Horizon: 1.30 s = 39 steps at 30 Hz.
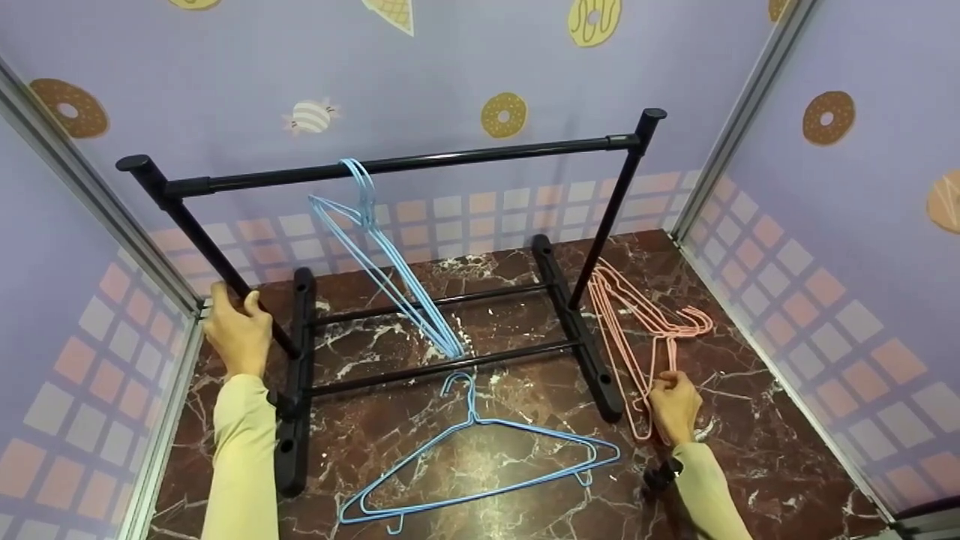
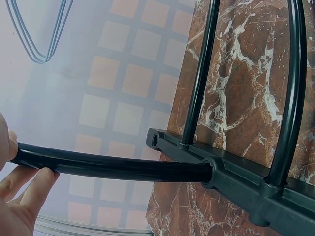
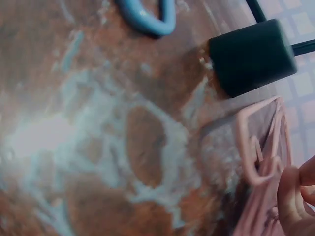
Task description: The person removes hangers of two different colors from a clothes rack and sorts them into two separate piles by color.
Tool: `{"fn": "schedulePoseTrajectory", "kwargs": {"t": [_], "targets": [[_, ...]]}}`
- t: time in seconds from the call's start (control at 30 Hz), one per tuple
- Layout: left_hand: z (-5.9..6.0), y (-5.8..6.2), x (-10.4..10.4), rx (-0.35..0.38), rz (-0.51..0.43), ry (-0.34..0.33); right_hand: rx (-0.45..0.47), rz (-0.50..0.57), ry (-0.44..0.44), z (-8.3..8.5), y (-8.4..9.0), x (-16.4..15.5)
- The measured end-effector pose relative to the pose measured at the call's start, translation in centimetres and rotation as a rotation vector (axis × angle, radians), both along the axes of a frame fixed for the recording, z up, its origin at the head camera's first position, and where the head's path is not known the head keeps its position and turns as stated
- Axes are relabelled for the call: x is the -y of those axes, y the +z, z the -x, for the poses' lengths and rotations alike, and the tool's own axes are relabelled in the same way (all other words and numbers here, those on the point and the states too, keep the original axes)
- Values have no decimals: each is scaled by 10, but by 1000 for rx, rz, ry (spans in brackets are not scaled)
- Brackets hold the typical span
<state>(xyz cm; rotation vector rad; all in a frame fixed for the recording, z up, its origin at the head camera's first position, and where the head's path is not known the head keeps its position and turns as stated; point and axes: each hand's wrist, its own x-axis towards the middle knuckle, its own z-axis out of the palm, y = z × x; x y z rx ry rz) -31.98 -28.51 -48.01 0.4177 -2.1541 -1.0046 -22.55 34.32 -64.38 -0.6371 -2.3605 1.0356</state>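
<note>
Black metal garment rack (image 1: 420, 161) stands on the red-brown marbled table (image 1: 750, 465), inside a booth of purple doughnut-print walls.

Progress, judged from how things lie: partly along. A bunch of thin light-blue wire hangers (image 1: 390, 262) hangs from the top rail by its hooks, swung at a slant toward the lower bars. One more light-blue wire hanger (image 1: 480, 465) lies flat on the table in front of the rack, hook pointing at the lower front bar, untouched by either hand. A stack of pink wire hangers (image 1: 637, 330) lies flat just right of the rack's right foot (image 1: 581, 337), hooks pointing away toward the right wall. So the flat blue one and the whole pink stack look left to hang.

Left hand (image 1: 238, 330): grip wrapped around the rack's left upright post (image 1: 217, 259), low on it. Left wrist view confirms fingers (image 2: 34, 184) and thumb around the black tube just above the base foot. Appears to steady the frame.

Right hand (image 1: 673, 405): grip narrow, fingertips pinched on the near end of the pink stack, at its bottom bars. Right wrist view is blurred but shows fingertips (image 3: 295, 196) against pink wire (image 3: 261, 152), with the foot's black end cap (image 3: 253, 56) just beside. The stack sits on the table; I cannot tell how many hangers the pinch takes.
</note>
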Motion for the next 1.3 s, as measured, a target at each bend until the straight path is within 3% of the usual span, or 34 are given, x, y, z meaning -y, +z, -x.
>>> {"fn": "schedulePoseTrajectory", "kwargs": {"t": [0.1,0.3,0.47,0.6,0.8,0.97,1.1,1.3], "targets": [[0,1,1,-8,1,-3,-53,-3,11,2,15,9],[-1,3,4,-14,-1,4,-163,7,91,9,63,39],[-1,3,4,-13,-3,0,-259,77,187,13,91,65],[-1,5,2,16,-10,-13,-351,101,326,14,115,97],[-2,4,2,19,-16,-11,-436,50,555,22,146,154],[-1,3,1,15,-14,-10,-442,38,700,27,160,202],[0,2,0,5,-11,-8,-388,67,825,28,173,236],[-2,1,-2,17,-20,-14,-384,61,899,34,189,270]]}}
